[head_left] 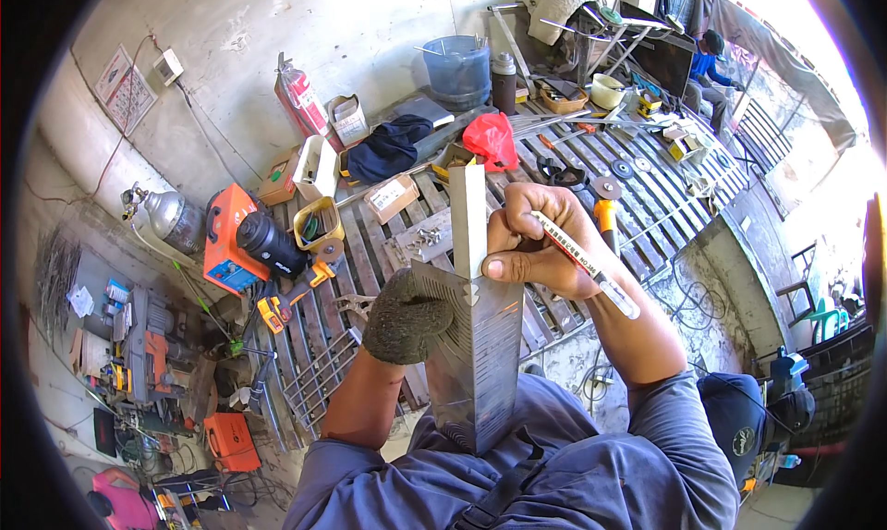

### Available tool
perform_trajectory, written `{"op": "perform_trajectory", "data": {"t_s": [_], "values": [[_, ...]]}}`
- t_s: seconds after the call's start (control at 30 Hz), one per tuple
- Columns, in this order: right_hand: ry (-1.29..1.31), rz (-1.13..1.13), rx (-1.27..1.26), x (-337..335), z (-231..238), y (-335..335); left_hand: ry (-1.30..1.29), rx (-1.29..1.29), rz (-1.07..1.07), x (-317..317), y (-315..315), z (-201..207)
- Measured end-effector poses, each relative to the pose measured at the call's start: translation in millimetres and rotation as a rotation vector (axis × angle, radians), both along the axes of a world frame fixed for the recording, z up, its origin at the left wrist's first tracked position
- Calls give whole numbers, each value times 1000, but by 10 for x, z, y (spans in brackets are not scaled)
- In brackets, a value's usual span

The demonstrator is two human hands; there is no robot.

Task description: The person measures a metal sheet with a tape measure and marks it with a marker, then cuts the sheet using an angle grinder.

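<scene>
Across R hand (545, 253), wht/red marker (589, 267) w/ printed lettering (565, 243).

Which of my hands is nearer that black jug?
Left. Your gloved left hand is below and right of the black jug in view; your right hand, holding the marker, is farther right.

Workshop; angle grinder (606, 217), gas cylinder (174, 216)

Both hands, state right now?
Left hand: gloved, closed, holding the grey metal piece.
Right hand: bare, closed, holding the marker.
</scene>
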State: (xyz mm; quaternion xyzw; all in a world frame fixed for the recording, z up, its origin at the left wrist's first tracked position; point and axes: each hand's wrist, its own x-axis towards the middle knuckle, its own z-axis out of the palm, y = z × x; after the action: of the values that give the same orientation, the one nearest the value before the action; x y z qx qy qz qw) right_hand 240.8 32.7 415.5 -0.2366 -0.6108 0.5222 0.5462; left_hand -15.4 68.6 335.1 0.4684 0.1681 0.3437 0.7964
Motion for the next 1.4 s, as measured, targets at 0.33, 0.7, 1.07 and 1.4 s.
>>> {"op": "perform_trajectory", "data": {"t_s": [0.33, 0.7, 1.07, 1.4], "values": [[228, -196, 108, 30, 84, -96, -199, 144, 12, 58, -33, 52], [-92, -416, 237, 41, 308, -652, -180, 233, -25, -20, 59, -123], [-182, -396, 612, -99, 129, -436, -266, 54, -28, 128, 40, 89], [-219, -403, 693, -123, 143, -382, -203, 109, 32, 143, 8, 114]]}}
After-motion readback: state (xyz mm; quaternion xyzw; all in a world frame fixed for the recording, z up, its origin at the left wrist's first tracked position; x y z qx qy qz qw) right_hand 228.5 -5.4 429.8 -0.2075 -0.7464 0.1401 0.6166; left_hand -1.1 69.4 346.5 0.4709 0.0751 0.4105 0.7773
